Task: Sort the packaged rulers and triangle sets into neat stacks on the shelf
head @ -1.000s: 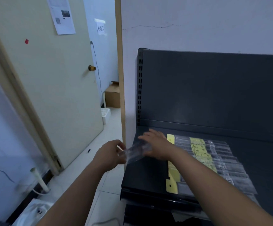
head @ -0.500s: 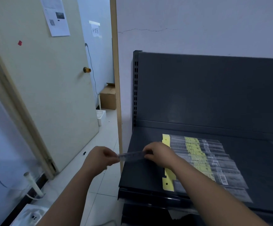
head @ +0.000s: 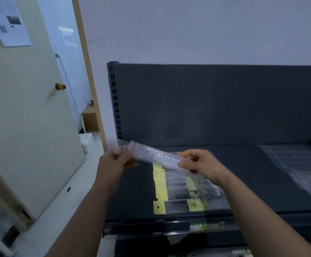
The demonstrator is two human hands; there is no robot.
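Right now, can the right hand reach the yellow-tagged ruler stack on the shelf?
Probably yes: the right hand hovers just above the yellow-tagged ruler stack with nothing between, but it pinches a packaged ruler.

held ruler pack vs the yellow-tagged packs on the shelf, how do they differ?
The held ruler pack is in the air, pinched at each end by the left hand and right hand; the yellow-tagged packs lie on the shelf, overlapping. The held one shows no yellow; those do. Both are long, clear-wrapped.
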